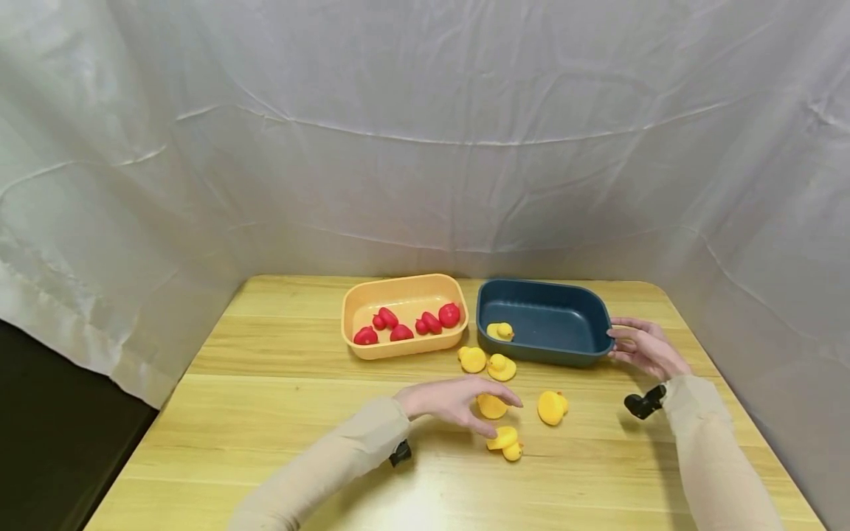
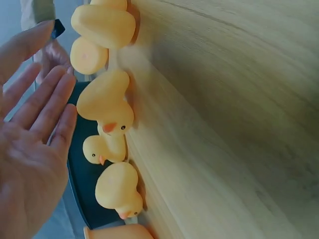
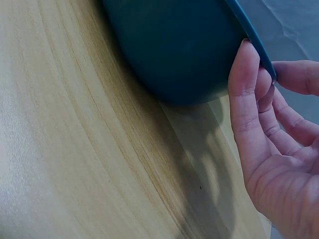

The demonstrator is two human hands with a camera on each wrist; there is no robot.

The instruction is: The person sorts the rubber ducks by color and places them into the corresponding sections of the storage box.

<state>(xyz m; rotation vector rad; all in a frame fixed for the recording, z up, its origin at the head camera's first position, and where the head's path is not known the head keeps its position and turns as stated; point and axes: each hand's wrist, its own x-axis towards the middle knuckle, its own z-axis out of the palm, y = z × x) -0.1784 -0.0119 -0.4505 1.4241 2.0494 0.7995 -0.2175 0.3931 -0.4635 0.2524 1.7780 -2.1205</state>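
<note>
My right hand pinches the right end rim of a dark blue plastic bin; in the right wrist view the thumb lies against the outside wall. One yellow rubber duck lies inside the bin's left end. My left hand hovers over the table with fingers extended, holding nothing. Nearest to it are a duck partly hidden behind its fingers and a tipped duck by the thumb. Another duck lies to their right, and two more, one left and one right, lie before the bin.
Left of the blue bin stands a light orange bin holding several red rubber ducks. Both bins stand near the back edge of the wooden table. White curtains hang behind and at both sides.
</note>
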